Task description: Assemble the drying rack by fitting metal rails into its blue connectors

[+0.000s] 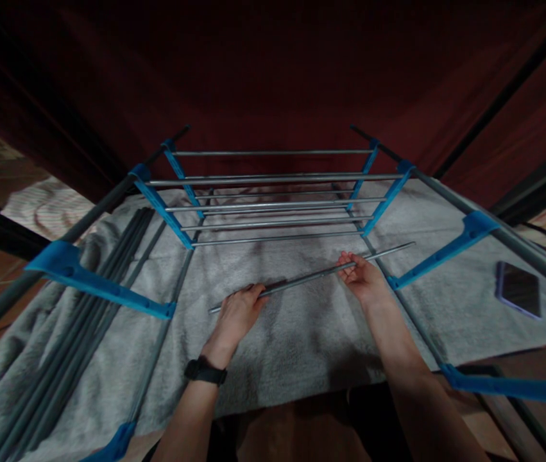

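Note:
A thin grey metal rod (pixel 304 278) is held between my hands, tilted so that its right end is farther away. My left hand (pixel 241 311) is closed over the rod near its left end, palm down. My right hand (pixel 362 274), palm turned up, has its fingers and thumb around the rod right of its middle. Beyond the hands stands a rack frame with several grey crossbars (pixel 273 206) set in blue plastic brackets (pixel 162 205). Nearer to me, a left blue bracket (pixel 104 292) and a right blue bracket (pixel 439 260) have no crossbar in them.
A grey towel (pixel 301 346) lies beneath the frame. On the left rests a bundle of grey tubes (pixel 80 333). A phone (pixel 519 289) lies at the right, outside the frame's right side tube (pixel 513 234). Dark red fabric (pixel 273 77) rises behind the frame.

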### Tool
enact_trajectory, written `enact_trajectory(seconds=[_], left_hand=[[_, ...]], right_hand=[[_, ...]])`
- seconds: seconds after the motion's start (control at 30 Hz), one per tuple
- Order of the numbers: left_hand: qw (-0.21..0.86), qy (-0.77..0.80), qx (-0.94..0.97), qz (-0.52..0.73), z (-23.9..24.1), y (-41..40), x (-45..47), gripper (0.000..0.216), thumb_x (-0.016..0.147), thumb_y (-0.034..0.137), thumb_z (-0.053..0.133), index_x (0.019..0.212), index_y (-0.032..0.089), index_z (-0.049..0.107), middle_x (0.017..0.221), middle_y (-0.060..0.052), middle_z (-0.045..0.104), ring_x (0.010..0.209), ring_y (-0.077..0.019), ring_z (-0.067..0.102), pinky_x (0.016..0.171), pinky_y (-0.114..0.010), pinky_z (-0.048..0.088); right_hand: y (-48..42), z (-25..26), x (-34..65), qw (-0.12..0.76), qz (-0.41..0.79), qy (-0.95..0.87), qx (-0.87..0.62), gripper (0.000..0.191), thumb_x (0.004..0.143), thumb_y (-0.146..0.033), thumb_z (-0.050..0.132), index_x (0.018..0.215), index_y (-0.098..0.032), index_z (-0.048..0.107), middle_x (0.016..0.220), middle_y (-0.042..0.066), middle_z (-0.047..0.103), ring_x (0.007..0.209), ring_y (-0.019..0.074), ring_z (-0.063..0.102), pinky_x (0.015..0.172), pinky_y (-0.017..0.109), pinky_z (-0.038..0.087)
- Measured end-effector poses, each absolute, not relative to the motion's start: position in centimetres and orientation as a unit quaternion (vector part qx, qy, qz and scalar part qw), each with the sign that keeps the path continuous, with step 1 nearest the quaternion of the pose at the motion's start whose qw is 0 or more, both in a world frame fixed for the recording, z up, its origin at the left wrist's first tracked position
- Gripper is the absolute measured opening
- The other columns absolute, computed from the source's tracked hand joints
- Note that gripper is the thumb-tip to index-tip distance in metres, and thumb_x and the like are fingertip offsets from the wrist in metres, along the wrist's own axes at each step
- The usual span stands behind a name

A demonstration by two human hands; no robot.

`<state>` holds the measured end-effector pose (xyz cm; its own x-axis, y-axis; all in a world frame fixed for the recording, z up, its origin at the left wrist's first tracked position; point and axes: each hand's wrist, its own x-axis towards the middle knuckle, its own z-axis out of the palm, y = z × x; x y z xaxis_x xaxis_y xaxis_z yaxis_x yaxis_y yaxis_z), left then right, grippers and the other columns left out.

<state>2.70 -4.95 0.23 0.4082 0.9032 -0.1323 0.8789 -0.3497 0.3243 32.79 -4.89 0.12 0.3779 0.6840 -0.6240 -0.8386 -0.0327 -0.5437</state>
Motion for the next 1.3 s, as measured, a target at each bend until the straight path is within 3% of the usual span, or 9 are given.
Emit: enact_trajectory(seconds=[0.43,0.63,0.97,1.3], left_hand=[[0.133,0.617,0.776,-0.02,1.2,-4.6,2.4,0.025,0.099,0.033,0.05,0.113,0.021,0.068,0.107,-0.008,0.077,0.1,-0.0249,0.071,0.082,-0.032,0.049],[0.104,0.601,0.792,-0.03,1.2,-4.7,2.7,0.029,0.102,0.036,0.045,0.106,0.02,0.07,0.105,-0.009,0.078,0.102,-0.0253,0.071,0.091,-0.035,0.048],[0.106,0.583,0.806,-0.001,0.3,-4.9,3.4,0.031,0.103,0.036,0.045,0.113,0.021,0.069,0.109,-0.01,0.077,0.102,-0.0258,0.071,0.093,-0.038,0.048],[0.107,0.567,0.817,0.012,0.0,-5.5,4.3,0.031,0.103,0.038,0.044,0.111,0.021,0.069,0.103,-0.009,0.077,0.098,-0.0255,0.072,0.089,-0.036,0.049]], right_hand=[[-5.1,0.3,35.7,0.71,0.525,0.087,-0.461,0.024,0.095,-0.005,0.044,0.085,-0.018,0.061,0.068,-0.002,0.07,0.055,0.0102,0.067,0.055,0.023,0.06],[-5.1,0.4,34.7,0.71,0.525,0.08,-0.463,0.024,0.094,-0.004,0.045,0.083,-0.019,0.06,0.068,-0.002,0.07,0.056,0.0098,0.068,0.057,0.022,0.06],[-4.7,-0.9,30.5,0.665,0.571,0.057,-0.478,0.018,0.091,-0.008,0.053,0.083,-0.021,0.062,0.071,0.0,0.073,0.059,0.0116,0.068,0.056,0.022,0.059],[-5.6,-2.1,27.1,0.645,0.617,0.018,-0.451,0.018,0.087,-0.008,0.057,0.077,-0.023,0.062,0.073,0.001,0.073,0.065,0.0112,0.069,0.066,0.021,0.06]])
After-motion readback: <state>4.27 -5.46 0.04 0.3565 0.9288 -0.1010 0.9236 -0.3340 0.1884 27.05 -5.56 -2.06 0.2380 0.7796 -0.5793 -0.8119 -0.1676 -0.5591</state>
